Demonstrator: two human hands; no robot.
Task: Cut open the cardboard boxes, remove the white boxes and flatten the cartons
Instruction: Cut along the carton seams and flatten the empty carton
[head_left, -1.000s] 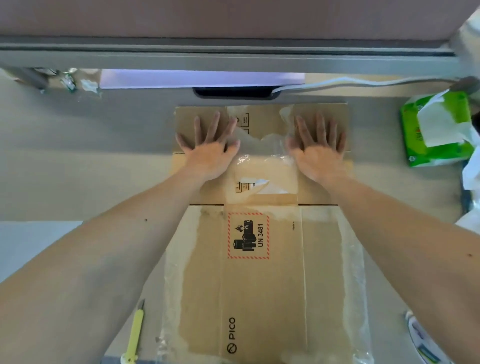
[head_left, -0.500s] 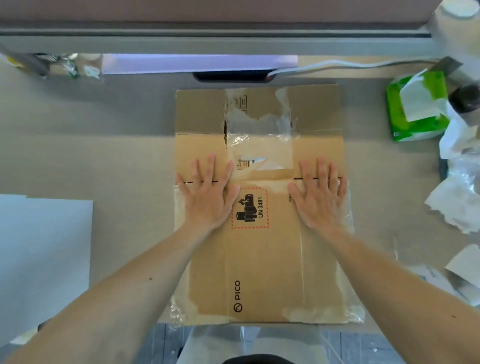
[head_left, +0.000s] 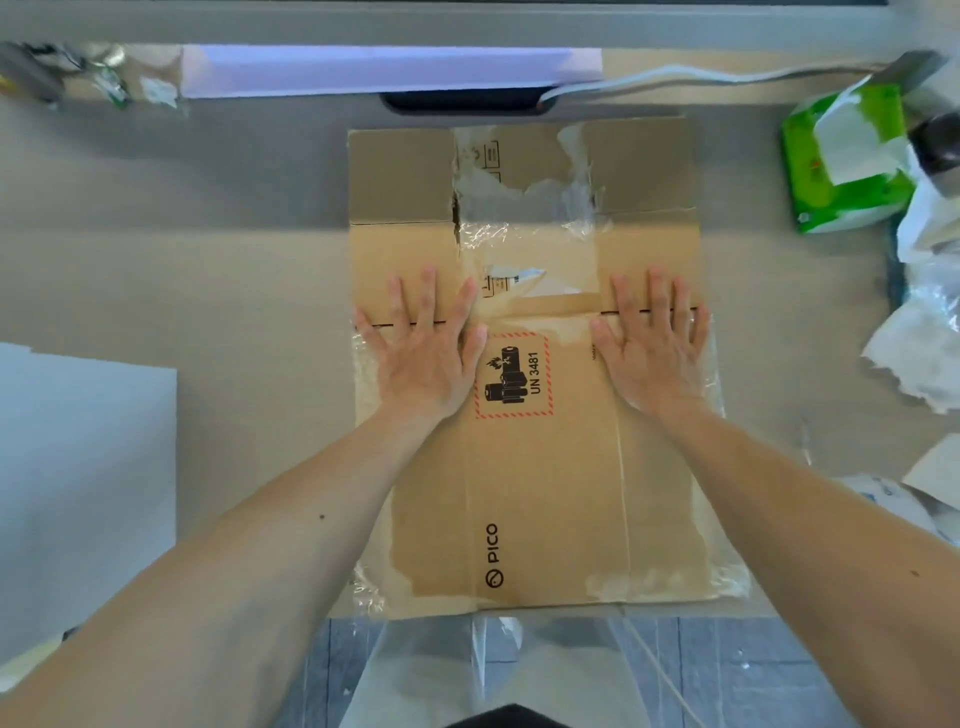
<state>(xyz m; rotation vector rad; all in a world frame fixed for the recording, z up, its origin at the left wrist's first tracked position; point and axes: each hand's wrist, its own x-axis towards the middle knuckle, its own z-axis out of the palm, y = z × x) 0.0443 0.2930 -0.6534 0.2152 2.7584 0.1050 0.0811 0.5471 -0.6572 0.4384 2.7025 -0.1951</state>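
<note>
head view: green tissue pack (head_left: 841, 161) and crumpled wrap (head_left: 924, 322) sit right of the carton (head_left: 545, 493), which lies flattened mid-worktop (head_left: 234, 291). our left hand (head_left: 423, 358) and right hand (head_left: 654, 353) lie flat, fingers spread, pressing its middle crease. a second ago we were pressing the far flaps.

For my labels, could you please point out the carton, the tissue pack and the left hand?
carton (head_left: 545, 493): head view, bare lower panel.
tissue pack (head_left: 852, 203): head view, green wrapper.
left hand (head_left: 422, 364): head view, its back.
</note>
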